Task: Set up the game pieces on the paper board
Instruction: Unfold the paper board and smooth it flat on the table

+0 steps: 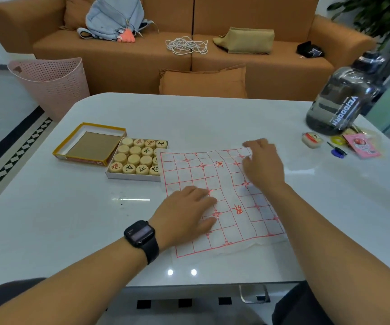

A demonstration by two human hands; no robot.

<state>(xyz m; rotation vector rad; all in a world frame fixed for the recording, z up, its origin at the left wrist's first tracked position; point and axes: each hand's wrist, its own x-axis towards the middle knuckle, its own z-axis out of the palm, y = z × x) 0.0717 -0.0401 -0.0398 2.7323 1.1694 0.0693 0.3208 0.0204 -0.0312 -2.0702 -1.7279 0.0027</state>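
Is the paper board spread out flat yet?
Spread, not quite flat: the paper board lies unfolded with its red grid showing, wrinkled, both hands pressing on it.

A lounge or living room. An orange sofa (189, 50) with a backpack (114, 17) faces a white table (72, 219). A potted plant (377, 15) stands beside it.

On the large dark translucent water jug (344, 95), the brand "VEIDOORN" is printed in white capitals running down its side; the smaller line beside it cannot be read. On the white paper board with a red grid (217, 198), the red character "河" is printed near the middle and "界" nearer the viewer. Red and black characters are carried by the round pale wooden game pieces (140, 157) in the white box; "炮" can be made out on two front ones.
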